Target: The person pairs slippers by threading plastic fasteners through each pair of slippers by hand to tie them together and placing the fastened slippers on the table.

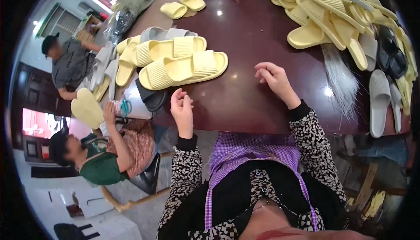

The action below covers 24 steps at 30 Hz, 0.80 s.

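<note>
Head view, hands inspected over a glossy dark red table [258,25], which fills the centre of the frame and carries the stock within my arms' reach. Upper right, a heap of slippers [323,16], mainly yellow, lies at mixed angles; I judge it loosely tipped there, pieces propping one another up. Left of frame, a co-worker in green [103,159] raises a pale yellow sole [85,108], held upright, perhaps for a clear look at its face. Left of centre, directly ahead of me, lie the front yellow set [188,71] and, touching behind it, the rear yellow set [162,49]. Each shows two ribbed straps; they appear nested end to end, probably to save room and keep mates together. Right of centre, a bundle of clear strands [339,75] fans over the surface, seemingly left where my right side can reach it. A black slipper [152,96] sits just left of my left hand [181,107]. That hand is loosely curled, nothing visible in it, just below the front set and apart from it. My right hand [272,78], mid-frame, has its fingertips drawn together above the tabletop; whether they pinch something thin, I cannot tell. Smallest noted: turquoise scissor handles [126,107], left of frame.
</note>
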{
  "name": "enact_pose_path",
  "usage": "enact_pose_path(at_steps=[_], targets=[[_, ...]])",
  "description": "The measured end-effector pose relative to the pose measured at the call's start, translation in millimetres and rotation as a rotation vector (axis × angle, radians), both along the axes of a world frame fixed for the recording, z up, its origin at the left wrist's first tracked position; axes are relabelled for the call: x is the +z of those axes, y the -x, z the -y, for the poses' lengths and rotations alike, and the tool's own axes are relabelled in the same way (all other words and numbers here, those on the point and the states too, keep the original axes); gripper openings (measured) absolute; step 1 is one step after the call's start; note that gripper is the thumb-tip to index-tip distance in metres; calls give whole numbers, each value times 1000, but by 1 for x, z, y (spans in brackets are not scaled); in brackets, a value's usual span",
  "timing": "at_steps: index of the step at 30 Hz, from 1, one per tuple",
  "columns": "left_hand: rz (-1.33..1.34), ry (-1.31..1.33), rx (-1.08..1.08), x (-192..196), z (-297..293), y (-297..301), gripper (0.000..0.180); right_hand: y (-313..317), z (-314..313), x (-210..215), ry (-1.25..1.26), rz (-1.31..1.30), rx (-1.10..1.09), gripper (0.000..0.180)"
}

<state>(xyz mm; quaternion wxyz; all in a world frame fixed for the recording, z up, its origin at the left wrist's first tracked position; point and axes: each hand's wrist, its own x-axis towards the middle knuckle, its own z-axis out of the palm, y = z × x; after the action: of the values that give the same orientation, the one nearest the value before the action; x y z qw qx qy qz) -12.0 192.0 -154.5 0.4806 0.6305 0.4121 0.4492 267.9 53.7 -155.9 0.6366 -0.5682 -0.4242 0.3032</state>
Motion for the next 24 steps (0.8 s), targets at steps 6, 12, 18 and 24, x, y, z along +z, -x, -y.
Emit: enact_pose_path(at_steps=[6, 12, 18, 24], targets=[[-115, -236, 295, -13, -30, 33, 39, 12, 2, -23, 105, 30, -7, 18], [-297, -502, 444, 4, -79, 15, 54, 3, 4, -14, 110, -48, -57, 17], [-370, -355, 365, 1, -109, 31, 62, 6, 14, -7, 83, -106, -44, 18], [180, 199, 82, 40, -63, 25, 56, 4, 20, -4, 164, -78, -66, 20]])
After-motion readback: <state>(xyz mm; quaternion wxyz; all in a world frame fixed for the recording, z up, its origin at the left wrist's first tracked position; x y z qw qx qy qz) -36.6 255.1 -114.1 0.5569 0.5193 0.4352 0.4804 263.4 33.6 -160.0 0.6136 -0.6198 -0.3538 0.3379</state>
